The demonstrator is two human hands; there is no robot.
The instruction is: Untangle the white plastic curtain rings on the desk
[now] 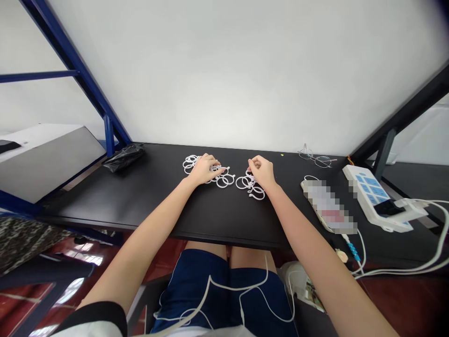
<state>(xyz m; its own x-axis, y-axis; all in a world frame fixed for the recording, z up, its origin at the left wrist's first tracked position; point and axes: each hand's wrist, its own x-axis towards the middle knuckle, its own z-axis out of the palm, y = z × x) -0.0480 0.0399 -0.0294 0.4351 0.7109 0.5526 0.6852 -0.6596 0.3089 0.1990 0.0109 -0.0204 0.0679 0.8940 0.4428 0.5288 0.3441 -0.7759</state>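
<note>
Left hand (204, 169) — thumb and fingers apart, on white rings (222, 177) | right hand (262, 171) — curled at more rings (250, 184), pinch unclear

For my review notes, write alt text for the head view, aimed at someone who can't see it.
A person's left hand rests over a cluster of white rings on a black desk, while the right hand is at a second cluster. Farther right are eyeglasses, a pixelated phone and a white power strip.
</note>
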